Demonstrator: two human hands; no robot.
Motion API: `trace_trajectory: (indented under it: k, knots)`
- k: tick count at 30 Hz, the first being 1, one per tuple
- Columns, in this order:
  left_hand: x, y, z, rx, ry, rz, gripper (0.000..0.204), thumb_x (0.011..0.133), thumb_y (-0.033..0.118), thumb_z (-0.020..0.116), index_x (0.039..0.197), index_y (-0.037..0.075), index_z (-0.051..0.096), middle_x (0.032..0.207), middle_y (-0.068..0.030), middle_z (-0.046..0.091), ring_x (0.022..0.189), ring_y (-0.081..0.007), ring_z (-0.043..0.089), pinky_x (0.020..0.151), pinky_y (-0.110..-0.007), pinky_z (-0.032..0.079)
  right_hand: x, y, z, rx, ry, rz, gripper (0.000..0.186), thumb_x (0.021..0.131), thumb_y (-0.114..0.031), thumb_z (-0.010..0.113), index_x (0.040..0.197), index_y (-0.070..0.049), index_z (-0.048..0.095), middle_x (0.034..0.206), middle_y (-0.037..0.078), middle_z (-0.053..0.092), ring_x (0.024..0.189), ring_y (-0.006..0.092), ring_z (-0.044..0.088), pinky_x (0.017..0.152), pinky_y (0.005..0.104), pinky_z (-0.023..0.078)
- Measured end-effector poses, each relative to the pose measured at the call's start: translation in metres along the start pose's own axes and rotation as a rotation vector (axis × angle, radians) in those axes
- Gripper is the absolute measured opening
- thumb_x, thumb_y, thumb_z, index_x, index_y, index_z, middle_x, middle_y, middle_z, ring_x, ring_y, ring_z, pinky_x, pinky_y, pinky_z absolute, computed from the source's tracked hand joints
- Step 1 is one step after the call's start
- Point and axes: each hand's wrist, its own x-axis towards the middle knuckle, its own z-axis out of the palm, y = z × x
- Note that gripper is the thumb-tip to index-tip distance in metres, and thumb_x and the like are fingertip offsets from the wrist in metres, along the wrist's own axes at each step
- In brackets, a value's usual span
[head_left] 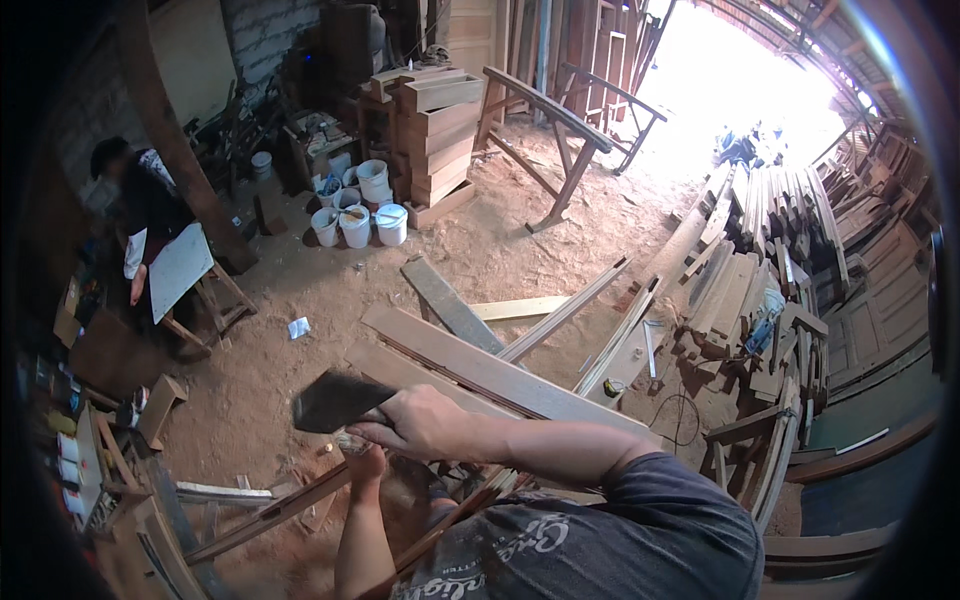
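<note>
My right hand is closed round a broad, dark, flat-sided tool, whose wide end points left. Its exact kind is unclear, and my fingers cover the gripped end. Just below, my left hand is closed, with a small pale piece showing at its top; what that is I cannot make out. Both hands are close together in front of my chest. Beneath and beside them a long grooved wooden piece slants down to the left. Long wide boards lie just beyond my right hand.
White buckets stand before stacked wooden boxes. A wooden trestle is farther back. Timber is piled at right, near a tape measure and a cable. At left, another person bends over a pale panel.
</note>
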Motion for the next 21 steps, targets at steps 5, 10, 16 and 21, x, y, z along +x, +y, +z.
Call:
trace_trajectory:
  k: [5, 10, 16, 21]
  knots:
    - [-0.063, -0.063, -0.028, 0.656, -0.057, 0.195, 0.017, 0.095, 0.021, 0.059, 0.103, 0.011, 0.069, 0.093, -0.0120, 0.070, 0.091, -0.0350, 0.066, 0.082, -0.049, 0.050, 0.024, 0.003, 0.000, -0.082, -0.262, 0.161, 0.049, 0.100, -0.049, 0.053, 0.105, -0.001, 0.066, 0.082, 0.024, 0.068, 0.079, 0.0447, 0.067, 0.071, 0.0524, 0.052]
    - [0.003, 0.051, -0.038, 0.323, -0.085, -0.134, 0.021, 0.097, 0.026, 0.060, 0.102, 0.007, 0.067, 0.097, -0.0107, 0.071, 0.092, -0.0318, 0.066, 0.081, -0.047, 0.049, 0.020, -0.025, -0.002, 0.160, 0.056, 0.073, 0.027, 0.096, -0.026, 0.068, 0.101, 0.001, 0.067, 0.083, 0.026, 0.067, 0.075, 0.0436, 0.066, 0.066, 0.0459, 0.050]
    - [-0.015, 0.035, -0.045, -0.364, 0.228, -0.299, 0.010, 0.096, 0.019, 0.064, 0.091, 0.011, 0.060, 0.077, -0.0024, 0.061, 0.064, -0.0156, 0.053, 0.057, -0.029, 0.039, 0.000, 0.018, 0.024, 0.031, -0.172, 0.215, 0.040, 0.102, -0.036, 0.057, 0.114, 0.002, 0.062, 0.084, 0.026, 0.067, 0.085, 0.0438, 0.068, 0.074, 0.0457, 0.051]
    - [-0.009, 0.037, -0.063, -1.004, 0.364, -0.575, 0.022, 0.095, 0.017, 0.066, 0.077, 0.010, 0.056, 0.068, 0.0003, 0.053, 0.058, -0.0104, 0.049, 0.052, -0.028, 0.036, -0.003, 0.036, 0.012, 0.274, 0.048, 0.337, 0.040, 0.104, -0.040, 0.055, 0.100, -0.001, 0.058, 0.068, 0.004, 0.054, 0.059, 0.0126, 0.054, 0.054, 0.0317, 0.047]
